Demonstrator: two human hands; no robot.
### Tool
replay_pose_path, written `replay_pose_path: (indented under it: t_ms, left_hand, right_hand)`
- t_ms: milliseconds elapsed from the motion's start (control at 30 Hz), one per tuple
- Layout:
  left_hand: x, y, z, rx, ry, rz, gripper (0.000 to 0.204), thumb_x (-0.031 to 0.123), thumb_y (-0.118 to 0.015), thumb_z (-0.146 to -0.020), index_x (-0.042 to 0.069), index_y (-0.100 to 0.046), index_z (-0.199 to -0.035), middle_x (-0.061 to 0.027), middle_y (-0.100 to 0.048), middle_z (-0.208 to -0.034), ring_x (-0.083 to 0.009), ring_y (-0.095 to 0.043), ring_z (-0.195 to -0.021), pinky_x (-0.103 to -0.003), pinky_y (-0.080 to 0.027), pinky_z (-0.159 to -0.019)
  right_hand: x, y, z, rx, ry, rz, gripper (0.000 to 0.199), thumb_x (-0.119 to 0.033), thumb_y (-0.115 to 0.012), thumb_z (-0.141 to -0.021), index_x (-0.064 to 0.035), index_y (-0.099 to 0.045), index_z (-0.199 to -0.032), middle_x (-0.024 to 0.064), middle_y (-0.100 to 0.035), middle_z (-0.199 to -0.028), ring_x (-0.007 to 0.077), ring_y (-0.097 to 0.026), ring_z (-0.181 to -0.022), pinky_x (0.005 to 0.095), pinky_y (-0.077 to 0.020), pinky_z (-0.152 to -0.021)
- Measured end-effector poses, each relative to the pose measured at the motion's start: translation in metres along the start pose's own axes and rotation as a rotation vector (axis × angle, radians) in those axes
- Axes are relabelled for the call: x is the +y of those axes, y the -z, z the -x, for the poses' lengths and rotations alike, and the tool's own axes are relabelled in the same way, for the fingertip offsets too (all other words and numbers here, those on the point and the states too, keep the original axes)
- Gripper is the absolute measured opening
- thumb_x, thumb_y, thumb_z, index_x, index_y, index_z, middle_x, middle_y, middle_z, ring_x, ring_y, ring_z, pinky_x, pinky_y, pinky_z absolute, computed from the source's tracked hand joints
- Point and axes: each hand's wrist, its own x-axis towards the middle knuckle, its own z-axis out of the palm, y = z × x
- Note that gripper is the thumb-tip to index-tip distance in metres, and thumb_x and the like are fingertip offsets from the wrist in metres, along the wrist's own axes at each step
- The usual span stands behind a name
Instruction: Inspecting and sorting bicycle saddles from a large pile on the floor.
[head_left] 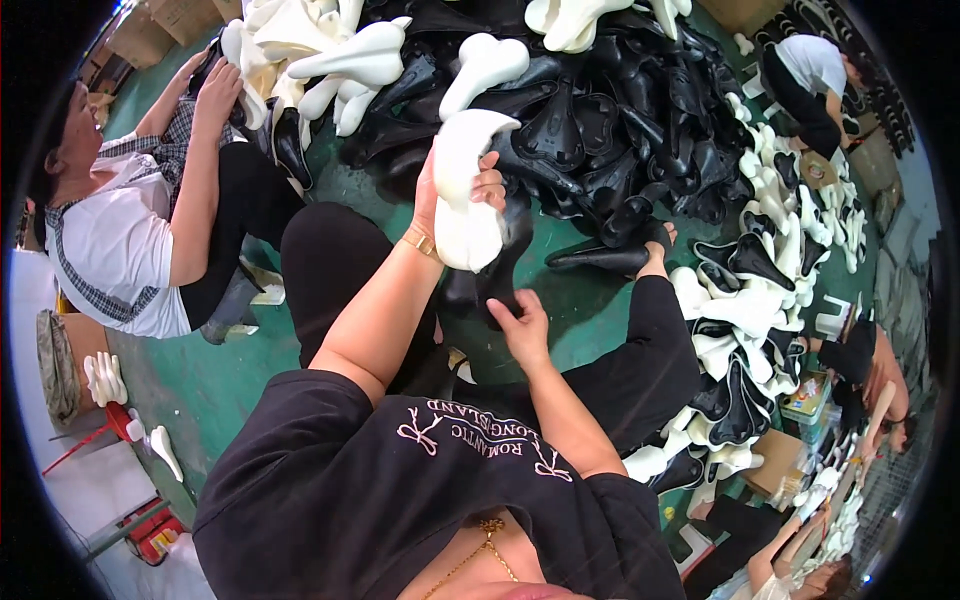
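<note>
your left hand [452,190] is wrapped tight around a white foam seat pad [465,190], held up over your lap. your right hand [520,325] grips a black seat shell [490,275] just under it. behind them a big pile of black shells [620,120] lies on the green floor [580,310].

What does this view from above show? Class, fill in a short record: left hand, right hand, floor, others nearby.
left hand: left hand has its grip closed on a white foam saddle pad, lifted up
right hand: right hand presses on a black saddle shell beneath the pad
floor: green floor with a heap of black saddle shells and white pads
others nearby: seated co-worker at left
</note>
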Motion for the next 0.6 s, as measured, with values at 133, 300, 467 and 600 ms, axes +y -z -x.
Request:
replay_pose_path:
  t_ms: [133,300,467,600]
  left_hand:
    - [0.014,-0.008,0.005,0.019,-0.073,0.052,0.076,0.067,-0.050,-0.082,-0.004,-0.058,-0.108,0.0004,-0.039,-0.068,-0.0125,-0.038,-0.063,-0.028,-0.039,-0.067]
    - [0.011,-0.017,0.004,0.039,-0.056,-0.013,0.078,0.071,-0.050,-0.079,-0.003,-0.062,-0.102,0.0011,-0.037,-0.067,-0.0122,-0.035,-0.060,-0.026,-0.037,-0.063]
    - [0.013,-0.009,0.006,-0.063,-0.054,-0.023,0.078,0.071,-0.049,-0.081,0.000,-0.061,-0.109,-0.0030,-0.052,-0.076,-0.0157,-0.047,-0.065,-0.029,-0.045,-0.070]
    - [0.000,-0.022,-0.002,0.209,-0.331,-0.359,0.057,0.051,-0.044,-0.095,0.007,-0.049,-0.129,-0.0098,-0.059,-0.122,-0.0251,-0.058,-0.111,-0.041,-0.043,-0.100]
  right_hand:
    - [-0.028,0.022,0.008,0.075,-0.212,-0.747,0.014,-0.009,-0.070,-0.084,-0.0032,-0.059,-0.091,-0.0037,-0.057,-0.082,0.0053,-0.050,-0.074,0.0206,-0.0424,-0.068]
    - [-0.029,0.048,0.018,0.075,-0.221,-0.793,0.013,-0.005,-0.069,-0.083,-0.0043,-0.059,-0.091,-0.0021,-0.060,-0.084,0.0063,-0.054,-0.075,0.0219,-0.0453,-0.069]
    - [-0.043,0.081,0.011,0.208,-0.223,-0.905,0.018,-0.005,-0.067,-0.084,-0.0043,-0.056,-0.098,0.0051,-0.064,-0.090,0.0126,-0.062,-0.078,0.0258,-0.0502,-0.073]
    - [-0.038,0.115,-0.007,0.113,-0.360,-0.644,0.034,0.009,-0.058,-0.070,-0.0008,-0.055,-0.102,0.0051,-0.061,-0.089,0.0119,-0.057,-0.076,0.0238,-0.0463,-0.070]
